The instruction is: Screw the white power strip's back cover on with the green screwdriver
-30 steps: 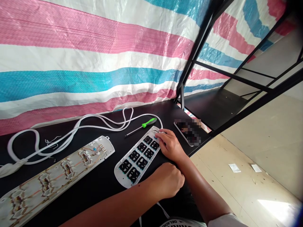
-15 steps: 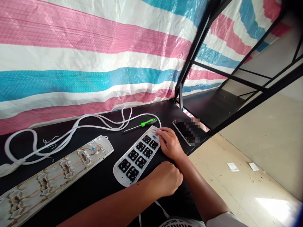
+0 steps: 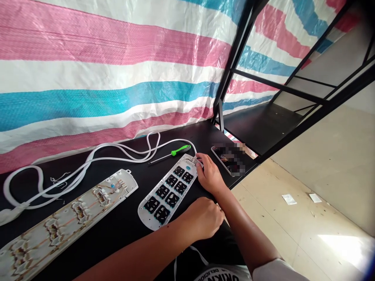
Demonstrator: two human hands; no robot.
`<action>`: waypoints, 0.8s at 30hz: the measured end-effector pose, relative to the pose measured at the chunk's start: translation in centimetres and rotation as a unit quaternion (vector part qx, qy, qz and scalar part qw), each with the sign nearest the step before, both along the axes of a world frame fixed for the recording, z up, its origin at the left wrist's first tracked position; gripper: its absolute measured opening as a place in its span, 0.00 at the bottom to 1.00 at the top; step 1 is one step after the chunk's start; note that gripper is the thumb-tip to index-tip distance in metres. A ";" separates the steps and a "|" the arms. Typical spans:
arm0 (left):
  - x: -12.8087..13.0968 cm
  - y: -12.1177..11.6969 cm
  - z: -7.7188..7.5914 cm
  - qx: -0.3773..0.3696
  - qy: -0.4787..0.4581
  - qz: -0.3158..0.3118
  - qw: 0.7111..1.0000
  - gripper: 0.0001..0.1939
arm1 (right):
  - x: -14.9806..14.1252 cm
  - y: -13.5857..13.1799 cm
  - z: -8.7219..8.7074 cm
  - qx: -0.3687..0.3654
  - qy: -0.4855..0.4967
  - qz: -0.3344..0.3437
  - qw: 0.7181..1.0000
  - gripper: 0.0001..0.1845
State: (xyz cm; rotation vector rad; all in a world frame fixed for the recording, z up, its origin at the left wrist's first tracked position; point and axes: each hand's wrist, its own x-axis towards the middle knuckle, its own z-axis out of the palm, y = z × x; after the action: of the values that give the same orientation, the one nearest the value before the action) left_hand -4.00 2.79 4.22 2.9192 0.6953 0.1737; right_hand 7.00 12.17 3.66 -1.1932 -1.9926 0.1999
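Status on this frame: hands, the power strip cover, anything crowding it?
Right hand fingertips on far end of power strip cover. Left hand fisted near its close end, holding nothing visible. Screwdriver and white cable lie just beyond, apart.

Black table [image 3: 123,230] backed by a striped tarp [image 3: 102,78]; opened power strip base [image 3: 64,218] (wiring exposed) at left, coiled white cable [image 3: 88,166], green-handled screwdriver [image 3: 171,153], phone [image 3: 230,158] near the table's edge.
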 end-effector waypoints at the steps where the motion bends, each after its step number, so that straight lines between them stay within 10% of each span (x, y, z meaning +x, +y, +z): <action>1: 0.0 0.0 0.0 -0.003 0.000 0.000 1.000 0.04 | 0.0 0.0 0.0 -0.002 0.000 0.001 1.000 0.18; 24: 0.0 0.0 0.7 -0.014 0.003 0.022 1.000 0.05 | 0.1 -0.3 0.2 -0.004 0.010 0.006 1.000 0.22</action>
State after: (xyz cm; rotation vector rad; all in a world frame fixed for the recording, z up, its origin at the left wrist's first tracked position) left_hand -4.02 2.80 4.90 2.8809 0.7578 0.1591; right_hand 7.08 11.85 3.85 -1.1799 -1.9842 0.2253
